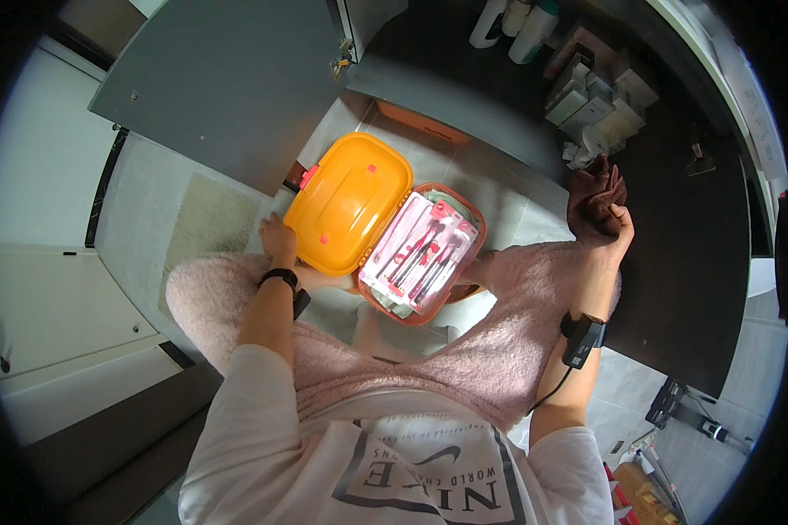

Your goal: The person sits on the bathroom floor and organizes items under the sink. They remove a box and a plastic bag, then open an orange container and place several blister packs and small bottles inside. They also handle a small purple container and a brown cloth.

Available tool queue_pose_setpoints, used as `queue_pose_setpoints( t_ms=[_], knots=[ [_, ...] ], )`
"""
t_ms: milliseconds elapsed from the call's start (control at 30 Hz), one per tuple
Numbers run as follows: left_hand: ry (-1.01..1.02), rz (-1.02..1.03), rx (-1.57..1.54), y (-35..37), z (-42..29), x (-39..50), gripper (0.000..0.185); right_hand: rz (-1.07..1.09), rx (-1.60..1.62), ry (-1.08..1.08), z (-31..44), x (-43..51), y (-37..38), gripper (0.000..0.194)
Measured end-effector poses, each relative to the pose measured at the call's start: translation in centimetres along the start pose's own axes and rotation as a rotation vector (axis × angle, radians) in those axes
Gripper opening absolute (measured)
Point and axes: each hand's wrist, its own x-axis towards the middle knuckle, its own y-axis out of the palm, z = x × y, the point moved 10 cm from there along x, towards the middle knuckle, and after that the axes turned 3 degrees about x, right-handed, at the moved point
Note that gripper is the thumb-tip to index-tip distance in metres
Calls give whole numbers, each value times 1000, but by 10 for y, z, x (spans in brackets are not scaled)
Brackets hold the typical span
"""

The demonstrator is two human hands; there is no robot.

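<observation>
My right hand (pixel 620 226) grips a bunched dark brown cloth (pixel 594 200) above my knee, beside the open cabinet. On the other side, my left hand (pixel 278 237) is at the outer edge of a yellow plastic lid (pixel 351 203), its fingers partly hidden. The lid hinges open from a reddish-orange plastic box (pixel 423 317) between my legs. Across the box's top lies a pink-and-white blister pack of brushes (pixel 420 252). Folded pale green material (pixel 453 202) shows beneath the pack.
Grey cabinet doors (pixel 230 85) (pixel 683 262) stand open on both sides. Inside the cabinet are white bottles (pixel 532 33) and several small boxes (pixel 588 111). An orange box (pixel 423 123) sits under the cabinet. A pale mat (pixel 203 223) lies on the floor at left.
</observation>
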Motion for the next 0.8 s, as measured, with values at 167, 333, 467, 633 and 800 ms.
queue_pose_setpoints(
  t_ms=[167, 333, 467, 633, 800],
  knots=[
    [473, 12, -384, -18, -112, -29, 23, -72, -64, -48, -7, 2, -9, 55],
    [567, 628, -600, 44, -206, -100, 34, -206, -85, -23, -24, -7, -4, 51],
    [430, 554, -443, 54, -212, -122, 59, -228, -152, -52, -26, -12, 2, 51],
    [335, 523, -303, 34, -203, -145, 92, -140, -144, -18, -30, -11, 12, 51],
    [233, 572, -268, 24, -203, -158, 107, -81, -164, -34, -35, -13, 24, 52]
  ],
)
